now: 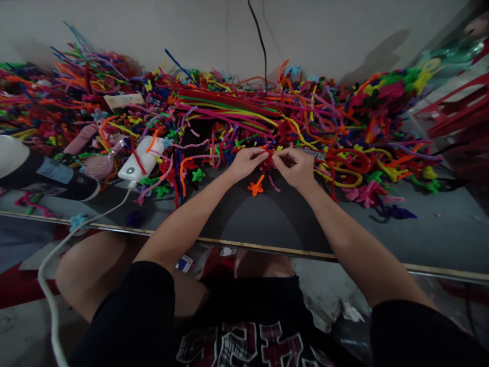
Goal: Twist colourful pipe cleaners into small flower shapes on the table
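Close together over the middle of the table, both my hands pinch a small red pipe-cleaner piece (269, 161). My left hand (246, 164) grips it from the left, fingertips pressed together. From the right, my right hand (296, 165) holds its other side between thumb and forefinger. My fingers hide part of its shape. Just below them lies an orange pipe-cleaner flower (255, 187) with a short stem. A green pipe-cleaner flower (198, 175) sits to the left. Behind my hands, long straight pipe cleaners (229, 109) in red, green, yellow and pink lie in a bundle.
A heap of coloured pipe cleaners (126, 76) runs along the wall. At left are a white power bank (141, 159) with a cable (76, 229), a pink hairbrush (100, 165) and a dark bottle (49, 173). The table's front edge (267, 248) crosses before me.
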The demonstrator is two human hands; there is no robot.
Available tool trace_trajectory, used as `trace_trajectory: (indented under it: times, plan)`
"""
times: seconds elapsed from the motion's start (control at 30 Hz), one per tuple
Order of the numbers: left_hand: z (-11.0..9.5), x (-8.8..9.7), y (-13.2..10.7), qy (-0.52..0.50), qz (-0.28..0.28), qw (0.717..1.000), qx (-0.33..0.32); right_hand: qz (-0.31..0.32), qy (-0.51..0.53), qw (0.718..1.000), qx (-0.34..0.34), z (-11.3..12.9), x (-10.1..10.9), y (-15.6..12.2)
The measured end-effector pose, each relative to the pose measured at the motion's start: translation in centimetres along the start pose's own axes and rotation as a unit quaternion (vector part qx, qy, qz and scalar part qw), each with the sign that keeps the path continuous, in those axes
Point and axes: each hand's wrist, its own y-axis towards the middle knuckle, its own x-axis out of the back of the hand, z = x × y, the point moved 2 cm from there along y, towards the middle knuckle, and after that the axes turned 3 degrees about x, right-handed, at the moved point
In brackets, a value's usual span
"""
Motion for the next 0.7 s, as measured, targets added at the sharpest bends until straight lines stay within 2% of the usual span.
trace_trajectory:
  times: [0.2,0.4,0.7]
  plan:
    - [-0.36,0.00,-0.14,0.009,0.005,1.000,0.011,0.003,0.035,0.999,-0.025,0.04,0.10,0.07]
    - [-0.88,-0.04,-0.25,-0.007,0.009,1.000,0.022,0.055,0.033,0.998,-0.005,-0.22,-0.09,0.34]
    - [-0.55,0.07,-0.21,0.015,0.013,1.000,0.002,0.060,0.028,0.998,-0.019,-0.30,-0.14,0.19]
